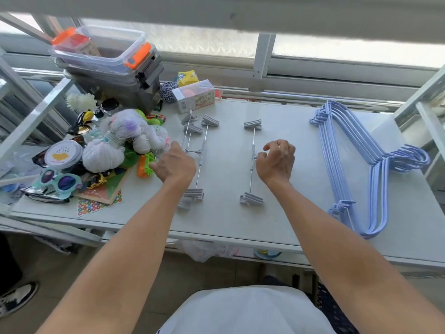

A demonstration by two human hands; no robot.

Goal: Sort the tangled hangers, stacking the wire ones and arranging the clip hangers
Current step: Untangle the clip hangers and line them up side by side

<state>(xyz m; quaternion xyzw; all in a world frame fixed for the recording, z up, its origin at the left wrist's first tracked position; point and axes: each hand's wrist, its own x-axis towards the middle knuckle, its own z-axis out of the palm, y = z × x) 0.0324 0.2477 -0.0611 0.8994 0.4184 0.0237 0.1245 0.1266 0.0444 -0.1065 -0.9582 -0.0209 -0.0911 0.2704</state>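
I log: blue wire hangers point(337, 169) stacked on bench point(301, 141); single clip hanger point(251, 179) beside my loosely curled, empty right hand point(277, 161); left hand point(175, 165) over paired clip hangers point(201, 153), grip unclear.

White table point(289, 131) under bright, seemingly frosted windows point(204, 42).

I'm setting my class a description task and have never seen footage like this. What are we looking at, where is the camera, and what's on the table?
There is no machine here: a person works bare-handed, and the one picture comes from a camera on their head, looking down. The left hand reaches over grey clip hangers lying together; the right hand, fingers curled, hovers at the middle of a single clip hanger. Whether either grips anything is hidden. Blue wire hangers lie stacked at the right of the white table; toys and plastic boxes crowd its left.
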